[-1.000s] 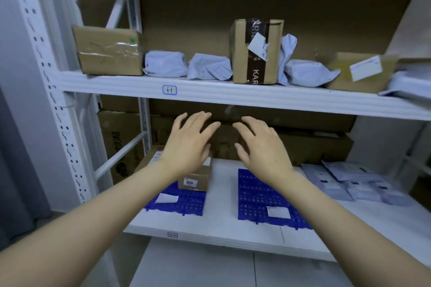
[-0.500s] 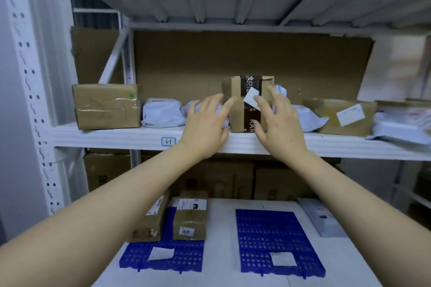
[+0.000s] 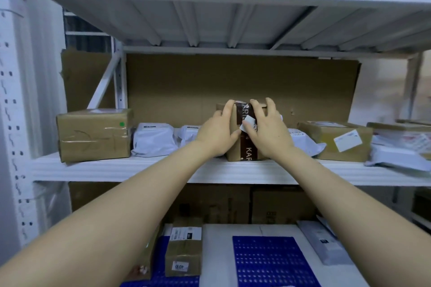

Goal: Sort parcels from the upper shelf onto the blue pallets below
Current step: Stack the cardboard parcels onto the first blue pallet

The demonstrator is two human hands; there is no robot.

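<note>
The tall taped box [image 3: 247, 147] is gripped from both sides. The left hand [image 3: 217, 133] is curled around its left edge, fingers hooked over the top. The right hand [image 3: 268, 130] is clamped over the top right corner, with the thumb laid on the front beside a loose white label [image 3: 247, 122]. The box is seen upright on the upper shelf [image 3: 163, 170], near its front edge.

To the left of it, two white mailer bags [image 3: 154, 140] are lined up along the shelf, and a taped cardboard carton [image 3: 93, 135] is set at the far left. To the right, another white bag [image 3: 303, 142] is wedged between the gripped box and a low labelled carton [image 3: 338, 142], and flat parcels [image 3: 401, 144] are piled at the far right.

On the lower level, the left blue pallet [image 3: 182, 281] is loaded with a small labelled box [image 3: 184, 251] and a second one, mostly hidden by the left forearm. Nothing is seen on the visible part of the right blue pallet [image 3: 270, 261]. A grey flat mailer [image 3: 324, 244] is laid just beside it.
</note>
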